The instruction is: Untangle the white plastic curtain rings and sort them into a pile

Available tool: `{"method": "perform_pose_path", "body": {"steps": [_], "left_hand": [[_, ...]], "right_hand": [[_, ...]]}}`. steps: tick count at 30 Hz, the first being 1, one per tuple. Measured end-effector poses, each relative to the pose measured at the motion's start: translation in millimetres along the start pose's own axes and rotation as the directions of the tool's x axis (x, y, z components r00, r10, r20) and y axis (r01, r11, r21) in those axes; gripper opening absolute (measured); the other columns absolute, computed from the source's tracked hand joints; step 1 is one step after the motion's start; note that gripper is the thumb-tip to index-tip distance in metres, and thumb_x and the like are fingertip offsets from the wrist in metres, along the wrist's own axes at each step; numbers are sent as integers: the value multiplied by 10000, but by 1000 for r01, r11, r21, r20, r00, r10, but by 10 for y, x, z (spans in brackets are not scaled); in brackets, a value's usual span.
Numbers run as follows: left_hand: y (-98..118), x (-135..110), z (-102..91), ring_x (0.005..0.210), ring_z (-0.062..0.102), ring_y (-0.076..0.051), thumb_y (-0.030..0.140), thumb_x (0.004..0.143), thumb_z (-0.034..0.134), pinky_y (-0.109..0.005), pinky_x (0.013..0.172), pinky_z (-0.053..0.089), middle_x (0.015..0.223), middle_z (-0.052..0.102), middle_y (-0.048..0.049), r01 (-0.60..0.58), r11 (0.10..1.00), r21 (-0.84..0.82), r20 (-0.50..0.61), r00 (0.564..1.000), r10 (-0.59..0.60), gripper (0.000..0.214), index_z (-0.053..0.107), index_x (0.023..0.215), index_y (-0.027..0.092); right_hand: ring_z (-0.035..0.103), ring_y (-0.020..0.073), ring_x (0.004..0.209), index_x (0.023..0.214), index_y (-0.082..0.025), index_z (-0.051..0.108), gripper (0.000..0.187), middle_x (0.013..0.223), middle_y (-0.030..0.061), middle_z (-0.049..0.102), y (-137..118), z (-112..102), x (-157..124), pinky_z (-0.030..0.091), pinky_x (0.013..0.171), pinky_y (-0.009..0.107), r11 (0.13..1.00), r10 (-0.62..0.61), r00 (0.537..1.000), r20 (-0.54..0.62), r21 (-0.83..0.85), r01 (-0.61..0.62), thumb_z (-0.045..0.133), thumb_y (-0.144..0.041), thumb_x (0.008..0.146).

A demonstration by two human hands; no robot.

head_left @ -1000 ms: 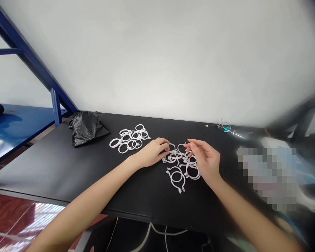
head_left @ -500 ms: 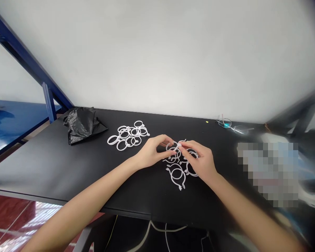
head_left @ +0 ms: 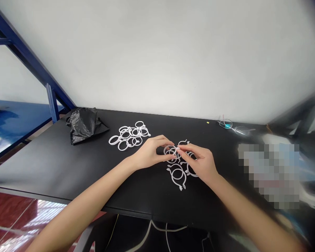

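Between my two hands is a white plastic shower curtain ring [head_left: 165, 150], raised a little above the table. My left hand [head_left: 150, 153] grips its left side, thumb and fingers curved around it. At the ring's clasp, on its right, the fingertips of my right hand [head_left: 203, 159] are pinched together. Several open white rings [head_left: 185, 178] lie loosely below and behind my hands, partly covered by them. To the left of my left hand rests a pile of white rings [head_left: 124, 145], which look closed and overlap one another.
A crumpled black plastic bag [head_left: 85, 126] sits at the back left of the black table [head_left: 89, 168]. Eyeglasses [head_left: 225, 124] lie near the wall at the back right. Blurred pale items [head_left: 273, 175] occupy the right side. Cables [head_left: 147, 234] hang below the front edge.
The held ring has come together at its clasp and now looks round. My right fingertips have shifted slightly down and left. The view has moved slightly.
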State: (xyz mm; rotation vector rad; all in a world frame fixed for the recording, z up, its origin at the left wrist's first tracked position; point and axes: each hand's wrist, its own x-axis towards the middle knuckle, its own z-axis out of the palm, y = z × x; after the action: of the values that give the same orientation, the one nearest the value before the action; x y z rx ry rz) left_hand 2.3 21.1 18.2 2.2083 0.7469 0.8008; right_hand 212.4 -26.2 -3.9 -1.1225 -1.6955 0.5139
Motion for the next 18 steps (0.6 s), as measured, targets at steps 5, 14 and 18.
{"method": "perform_pose_path", "body": {"steps": [5, 14, 18], "left_hand": [[-38, -349, -369, 1007, 624, -204, 306, 870, 652, -340, 928, 496, 1122, 657, -68, 88, 975, 206, -141, 988, -59, 292, 656, 1143, 201], [-434, -957, -1014, 1000, 620, -226, 485, 856, 617, -354, 871, 524, 1134, 662, -62, 359, 850, 386, -292, 921, -257, 389, 646, 1135, 215], [-545, -945, -1014, 1016, 613, -240, 508, 849, 607, -358, 865, 521, 1155, 657, -77, 345, 818, 460, -215, 937, -274, 421, 644, 1140, 206]], "right_hand": [[747, 220, 868, 1141, -231, 687, 273, 970, 51, 776, -48, -57, 6, 620, 793, 361, 990, 114, 993, -8, 85, -113, 659, -312, 882], [715, 170, 762, 1071, -208, 705, 215, 922, 57, 768, -66, -60, -18, 605, 699, 315, 992, 108, 992, -63, 75, -103, 575, -320, 941], [710, 179, 766, 1064, -207, 708, 222, 930, 64, 767, -63, -62, -8, 603, 668, 314, 990, 127, 989, -78, 73, -122, 576, -334, 938]]}}
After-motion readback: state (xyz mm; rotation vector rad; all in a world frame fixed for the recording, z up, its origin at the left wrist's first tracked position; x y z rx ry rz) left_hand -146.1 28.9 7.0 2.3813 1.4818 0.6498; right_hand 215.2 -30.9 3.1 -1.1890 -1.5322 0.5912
